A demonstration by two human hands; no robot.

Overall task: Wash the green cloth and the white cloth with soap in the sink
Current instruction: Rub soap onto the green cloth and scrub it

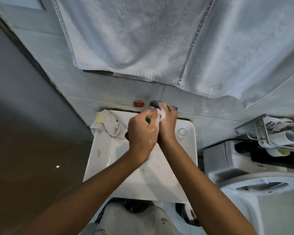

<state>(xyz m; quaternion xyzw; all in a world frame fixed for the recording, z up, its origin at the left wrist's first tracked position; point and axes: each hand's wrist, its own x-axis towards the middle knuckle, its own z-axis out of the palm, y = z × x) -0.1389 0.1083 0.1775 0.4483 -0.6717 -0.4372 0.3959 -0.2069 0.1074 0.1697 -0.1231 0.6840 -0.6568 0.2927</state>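
Green cloth (148,119) shows only in slivers between the left hand (142,133) and right hand (166,123), both curled tight around it with white lather over the fingers, pressed together above the back of the sink (109,150) just below the tap (154,104). White cloth (111,123) lies crumpled over the sink's rear left rim, near the left hand but apart from it. Red (138,103) and blue (175,108) knobs flank the tap, a big towel (143,39) hangs above, and a wire rack (268,131) and toilet (261,184) stand to the right.
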